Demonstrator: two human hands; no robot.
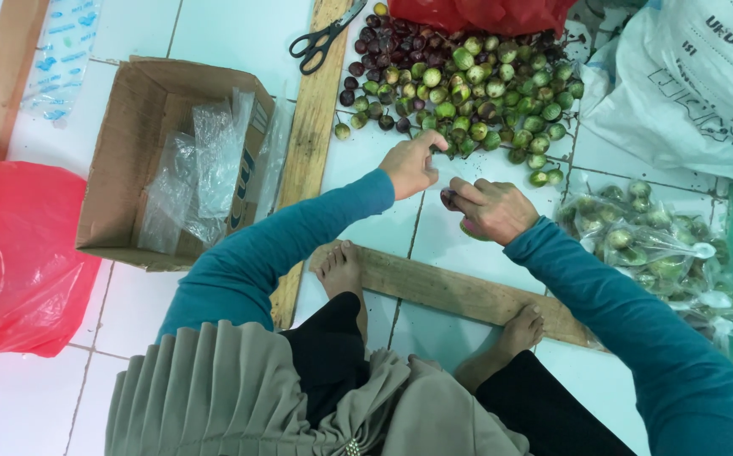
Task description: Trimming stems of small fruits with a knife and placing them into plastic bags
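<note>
Closest in, a grey pleated cloth [240, 388] drapes over the person's lap, with two bare feet [343, 268] resting on a flat wooden plank [447, 290] that lies across the white tiled floor [130, 312]. Both teal sleeves reach forward over the tiles. The left hand [411, 165] has its fingers pressed together at the near edge of a heap of small round green and dark purple fruits [459, 84], thumb and forefinger seemingly pinching one of them, though the fruit itself is too hidden to be sure. Just beside it, the right hand [489, 209] is curled around fruit: a dark purple fruit [448, 199] shows at its fingertips and a green one peeks out beneath the palm. The heap spreads on the tiles ahead of both hands, purple ones toward the left, green ones toward the right. Black-handled scissors [326, 38] lie on a second long wooden plank [312, 143] left of the heap. Further left sits an open brown cardboard box [122, 160] holding clear plastic bags [202, 165], with a red plastic bag [16, 253] beside it. On the right, clear bags filled with green fruits [649, 245] lie below a white woven sack [687, 84].
</note>
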